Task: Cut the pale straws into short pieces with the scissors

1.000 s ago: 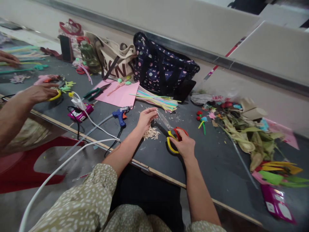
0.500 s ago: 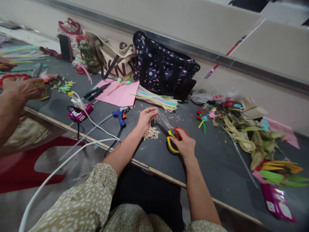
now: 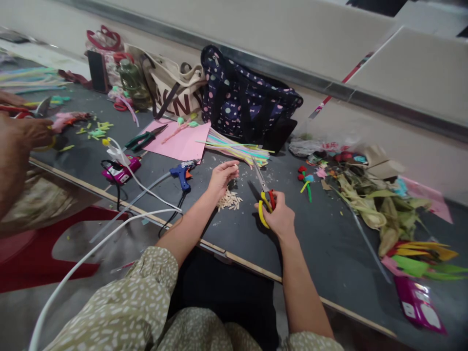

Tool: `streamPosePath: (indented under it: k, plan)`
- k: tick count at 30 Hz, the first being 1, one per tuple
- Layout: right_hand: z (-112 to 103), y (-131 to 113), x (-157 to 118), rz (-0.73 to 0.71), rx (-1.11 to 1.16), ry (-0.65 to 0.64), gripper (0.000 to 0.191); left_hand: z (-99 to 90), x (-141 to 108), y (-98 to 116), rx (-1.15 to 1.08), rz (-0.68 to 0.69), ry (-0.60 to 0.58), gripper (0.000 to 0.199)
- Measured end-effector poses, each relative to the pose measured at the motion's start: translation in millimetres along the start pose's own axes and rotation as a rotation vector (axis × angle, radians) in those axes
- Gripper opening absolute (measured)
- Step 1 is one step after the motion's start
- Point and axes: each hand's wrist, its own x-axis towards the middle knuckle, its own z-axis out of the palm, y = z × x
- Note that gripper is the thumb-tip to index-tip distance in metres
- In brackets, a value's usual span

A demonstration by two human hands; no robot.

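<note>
My left hand (image 3: 222,178) is closed in a pinch above the table, with a small pale piece (image 3: 236,166) showing at its fingertips. Right below it lies a pile of short cream-coloured cut pieces (image 3: 229,201). My right hand (image 3: 281,214) has its fingers through the yellow and red handles of a pair of scissors (image 3: 262,178). The blades point away from me, to the right of my left hand and apart from it. Beyond them lies a bundle of pastel pipe cleaners (image 3: 241,148).
A blue glue gun (image 3: 181,175) with its cord lies left of my left arm. Behind are pink paper (image 3: 153,146), green-handled pliers (image 3: 144,138) and a dark patterned bag (image 3: 244,97). Dry husks (image 3: 369,204) lie right. At far left, a co-worker's hand (image 3: 25,131) holds scissors.
The scissors have swung away from my left fingertips, and their blades now point more straight ahead. My left hand has barely moved. The co-worker's hands have shifted left.
</note>
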Motion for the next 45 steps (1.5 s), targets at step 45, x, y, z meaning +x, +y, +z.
streamPosePath:
  k: [45]
  plan:
    - [11.5,12.3,-1.9,-0.231,-0.005,0.131,0.055,5.4,-5.0,3.2,-0.013,-0.007,-0.024,0.035]
